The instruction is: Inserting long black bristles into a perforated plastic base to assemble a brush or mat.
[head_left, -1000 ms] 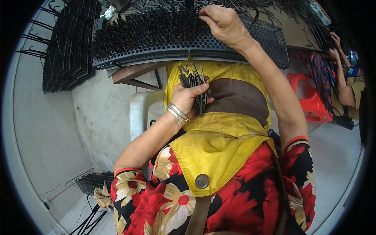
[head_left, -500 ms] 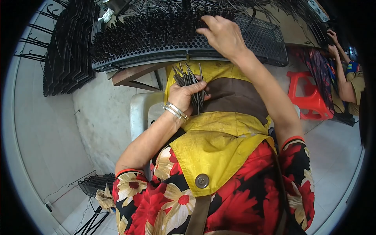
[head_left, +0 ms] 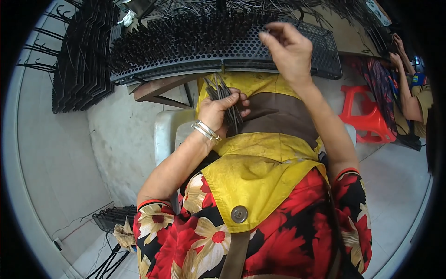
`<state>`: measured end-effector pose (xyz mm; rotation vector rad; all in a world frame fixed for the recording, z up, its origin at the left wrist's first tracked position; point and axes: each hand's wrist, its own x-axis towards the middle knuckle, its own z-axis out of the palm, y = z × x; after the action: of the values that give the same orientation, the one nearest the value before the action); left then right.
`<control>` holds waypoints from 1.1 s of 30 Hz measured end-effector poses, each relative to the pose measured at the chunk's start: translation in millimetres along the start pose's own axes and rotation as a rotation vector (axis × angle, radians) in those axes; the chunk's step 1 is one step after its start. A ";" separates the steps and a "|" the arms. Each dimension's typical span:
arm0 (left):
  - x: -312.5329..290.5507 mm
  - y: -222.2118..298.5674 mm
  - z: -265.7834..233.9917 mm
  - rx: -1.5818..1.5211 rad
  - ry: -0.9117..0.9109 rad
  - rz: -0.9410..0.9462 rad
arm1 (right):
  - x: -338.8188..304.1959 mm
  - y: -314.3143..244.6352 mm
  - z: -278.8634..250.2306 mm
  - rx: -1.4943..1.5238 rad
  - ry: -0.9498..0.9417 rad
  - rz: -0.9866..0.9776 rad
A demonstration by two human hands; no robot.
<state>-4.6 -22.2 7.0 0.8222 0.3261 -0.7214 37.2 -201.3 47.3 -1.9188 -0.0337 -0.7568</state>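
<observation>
Pale floor [head_left: 395,195] and grey wall [head_left: 51,139], forming the setting.

Apron [head_left: 253,181], yellow with a brown band, over the lap.

Left hand [head_left: 224,108], one: curled firmly round a loose bundle of thin dark rods [head_left: 216,89], held above the apron, just short of the tray.

Chair [head_left: 162,132], white, beside the left forearm.

Right hand [head_left: 293,52], one: raised over the tray's right part, thumb and fingertips close together; whether a rod is pinched between them, cannot tell.

Tray [head_left: 320,53], dark perforated metal, by the table [head_left: 160,87] edge. Filled, by appearance: left and middle, dense with upright rods [head_left: 172,42]. Left to fill, seemingly: holes at the right end and along the front strip; supply remains in the bundle.

Stool [head_left: 367,122], red, well apart at right.

Loose rods [head_left: 318,16], scattered beyond the tray.
</observation>
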 end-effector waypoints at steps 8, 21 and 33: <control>-2.1 -19.6 -2.4 0.035 -0.082 -0.138 | 33.3 14.5 25.4 -0.203 0.175 -0.467; -3.8 -18.3 -3.0 0.060 -0.090 -0.092 | 8.6 6.0 25.4 -0.590 -0.393 -0.406; -1.1 0.6 -1.3 0.010 -0.139 -0.039 | -18.7 2.2 0.2 0.171 -0.407 0.340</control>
<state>-5.0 -20.5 7.0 0.7719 0.2141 -0.8133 23.0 -196.6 35.8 -1.8223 -0.0217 -0.1268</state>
